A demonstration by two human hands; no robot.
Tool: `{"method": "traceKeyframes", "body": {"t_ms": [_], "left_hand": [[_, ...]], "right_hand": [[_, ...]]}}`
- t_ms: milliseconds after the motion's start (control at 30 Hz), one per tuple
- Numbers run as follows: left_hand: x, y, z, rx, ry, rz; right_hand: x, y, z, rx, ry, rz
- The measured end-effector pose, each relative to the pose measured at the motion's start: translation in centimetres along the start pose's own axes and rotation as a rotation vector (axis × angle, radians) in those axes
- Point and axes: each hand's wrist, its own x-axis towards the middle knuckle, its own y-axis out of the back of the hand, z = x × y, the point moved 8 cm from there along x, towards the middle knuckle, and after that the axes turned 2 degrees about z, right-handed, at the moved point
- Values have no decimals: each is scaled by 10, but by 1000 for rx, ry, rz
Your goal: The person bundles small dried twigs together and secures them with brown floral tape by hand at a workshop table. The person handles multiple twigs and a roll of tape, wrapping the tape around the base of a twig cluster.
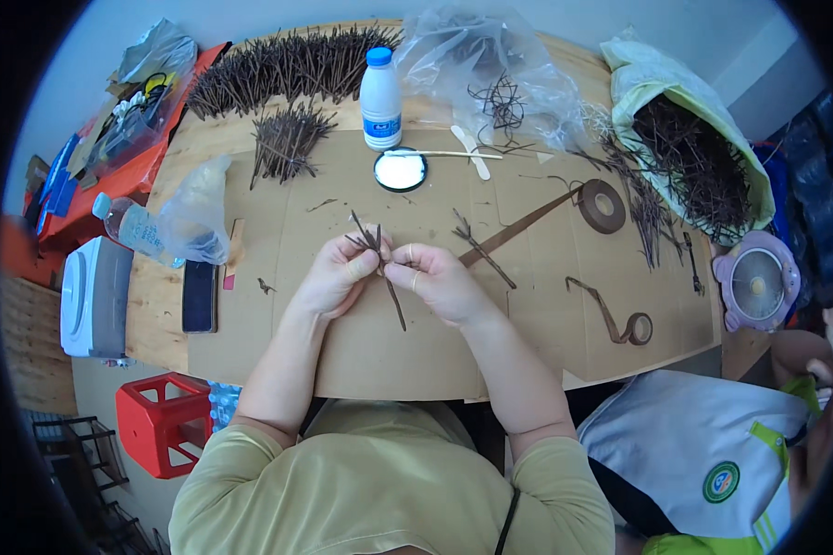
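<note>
Both hands (389, 277) pinch brown twig bundle (377, 254); cardboard (528, 314) beneath

Wooden tabletop (157, 324) under a sheet of brown cardboard (361, 361), crowded with craft materials.

From my remote view I see heaps of dark twigs (287, 65) along the far edge and a smaller bundle (287, 139) just in front; a white bottle with a blue cap (380, 97) stands beside a round lid of white glue (400, 170) with a thin stick across it. A crumpled clear bag (491, 65) lies behind them. A roll of brown tape (602, 205) trails a strip toward the middle, a smaller roll (637, 327) lies nearer. At the left I see a water bottle (130, 222), another clear bag (199, 217) and a dark phone (199, 296).
</note>
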Motion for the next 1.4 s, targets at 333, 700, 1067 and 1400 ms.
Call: {"method": "traceKeyframes", "body": {"t_ms": [333,700,1067,1400], "left_hand": [[-7,17,-8,92,157,325],[-11,16,0,216,175,239],[-4,24,0,105,117,224],[-8,8,2,0,218,107]], "right_hand": [[-4,6,-14,-724,440,393],[-1,14,-4,-410,65,166],[-2,13,0,-284,-59,7],[-5,23,-7,-300,-83,5]]}}
